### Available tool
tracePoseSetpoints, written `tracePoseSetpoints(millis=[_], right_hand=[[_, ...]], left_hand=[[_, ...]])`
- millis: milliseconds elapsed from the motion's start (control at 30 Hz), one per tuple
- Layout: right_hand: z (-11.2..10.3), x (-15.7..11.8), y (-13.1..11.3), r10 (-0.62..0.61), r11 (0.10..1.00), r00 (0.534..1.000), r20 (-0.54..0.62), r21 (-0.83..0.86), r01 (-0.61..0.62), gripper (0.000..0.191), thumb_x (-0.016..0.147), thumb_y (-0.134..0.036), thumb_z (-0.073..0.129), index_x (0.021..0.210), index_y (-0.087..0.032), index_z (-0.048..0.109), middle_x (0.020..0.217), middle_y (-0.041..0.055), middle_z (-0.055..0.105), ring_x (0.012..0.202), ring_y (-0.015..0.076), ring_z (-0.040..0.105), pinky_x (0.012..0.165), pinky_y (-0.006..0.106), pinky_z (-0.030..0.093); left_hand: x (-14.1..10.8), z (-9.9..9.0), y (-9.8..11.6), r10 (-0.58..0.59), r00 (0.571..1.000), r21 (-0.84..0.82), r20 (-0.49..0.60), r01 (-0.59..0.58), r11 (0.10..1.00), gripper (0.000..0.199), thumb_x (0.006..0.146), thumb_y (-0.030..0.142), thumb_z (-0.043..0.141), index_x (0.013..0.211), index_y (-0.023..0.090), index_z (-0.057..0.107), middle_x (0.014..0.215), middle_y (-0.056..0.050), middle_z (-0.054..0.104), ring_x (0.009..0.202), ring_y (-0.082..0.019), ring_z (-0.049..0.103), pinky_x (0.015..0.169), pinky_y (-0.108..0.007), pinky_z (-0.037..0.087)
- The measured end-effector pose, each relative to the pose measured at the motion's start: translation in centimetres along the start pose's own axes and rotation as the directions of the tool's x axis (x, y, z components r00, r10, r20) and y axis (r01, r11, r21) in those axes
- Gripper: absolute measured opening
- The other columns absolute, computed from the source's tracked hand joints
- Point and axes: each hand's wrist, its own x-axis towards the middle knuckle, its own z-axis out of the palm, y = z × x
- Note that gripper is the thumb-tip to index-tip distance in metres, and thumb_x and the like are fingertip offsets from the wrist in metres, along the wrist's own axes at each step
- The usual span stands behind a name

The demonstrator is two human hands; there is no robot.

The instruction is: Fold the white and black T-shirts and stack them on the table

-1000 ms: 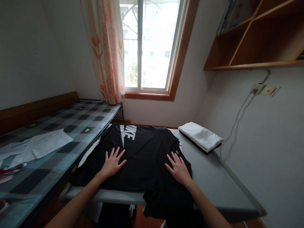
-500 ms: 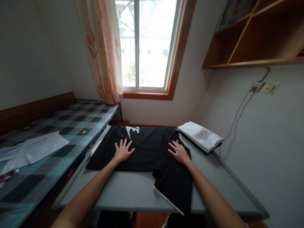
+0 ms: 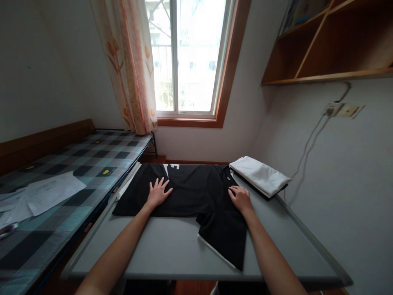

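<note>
A black T-shirt (image 3: 193,192) with white lettering lies folded on a grey table, its collar to the right. One sleeve with a white edge hangs toward the table's near side. My left hand (image 3: 159,192) rests flat on the shirt's left part, fingers spread, just below the lettering. On the right, my right hand (image 3: 240,198) lies at the shirt's shoulder edge near the collar. Its fingers are closer together and slightly bent, with nothing visibly gripped.
Folded white and black cloth (image 3: 259,175) lies at the table's (image 3: 285,246) back right corner. A bed with a checked cover (image 3: 73,164) runs along the left, bearing papers (image 3: 55,190). A curtained window is ahead; shelves (image 3: 331,76) and a plugged-in cable are at right.
My right hand has slid right toward the shirt's shoulder edge, and its fingers have drawn together. The left hand stays on the shirt. The shirt's near edge looks a little straighter.
</note>
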Motion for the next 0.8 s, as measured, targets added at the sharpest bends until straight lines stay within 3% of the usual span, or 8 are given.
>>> tracePoseSetpoints(millis=[133, 433, 567, 800], right_hand=[[0.3, -0.4, 0.9, 0.065, 0.997, 0.998, -0.004, 0.052, -0.065, 0.038, 0.089, -0.038, 0.042, 0.105, -0.020, 0.072, 0.118, 0.0093, 0.066, 0.113, 0.0256, 0.054, 0.096, 0.041, 0.039], [1.3, -1.0, 1.9, 0.031, 0.979, 0.995, -0.091, 0.204, -0.012, 0.042, 0.086, -0.040, 0.042, 0.103, -0.016, 0.073, 0.117, 0.0137, 0.066, 0.117, 0.0282, 0.053, 0.103, 0.046, 0.038], [1.1, -1.4, 1.8, 0.048, 0.983, 0.992, -0.113, 0.182, -0.027, 0.041, 0.085, -0.040, 0.043, 0.096, -0.017, 0.074, 0.113, 0.0130, 0.068, 0.112, 0.0280, 0.055, 0.102, 0.045, 0.039], [0.7, -2.2, 0.4, 0.044, 0.993, 0.999, -0.032, 0.115, -0.040, 0.041, 0.088, -0.037, 0.040, 0.107, -0.020, 0.072, 0.124, 0.0091, 0.064, 0.125, 0.0284, 0.046, 0.102, 0.047, 0.037]], left_hand=[[-0.1, -0.2, 0.1, 0.006, 1.000, 0.006, 0.002, -0.006, 1.000, 0.060, 0.091, 0.060, 0.035, 0.141, 0.028, 0.044, 0.153, -0.008, 0.032, 0.142, -0.035, 0.022, 0.111, -0.061, 0.017], [-0.6, -0.2, 0.1, 0.034, 0.999, 0.002, -0.015, -0.034, 0.999, 0.056, 0.093, 0.053, 0.035, 0.140, 0.025, 0.046, 0.152, -0.008, 0.035, 0.141, -0.033, 0.027, 0.112, -0.057, 0.019], [-0.9, -0.2, 0.0, 0.051, 0.999, -0.011, -0.018, -0.051, 0.999, 0.054, 0.094, 0.051, 0.036, 0.139, 0.024, 0.046, 0.151, -0.008, 0.037, 0.140, -0.031, 0.028, 0.113, -0.054, 0.020], [-1.6, -0.2, 0.2, 0.055, 0.998, -0.022, -0.041, -0.056, 0.998, 0.052, 0.094, 0.047, 0.037, 0.138, 0.023, 0.049, 0.150, -0.008, 0.039, 0.140, -0.029, 0.030, 0.114, -0.050, 0.021]])
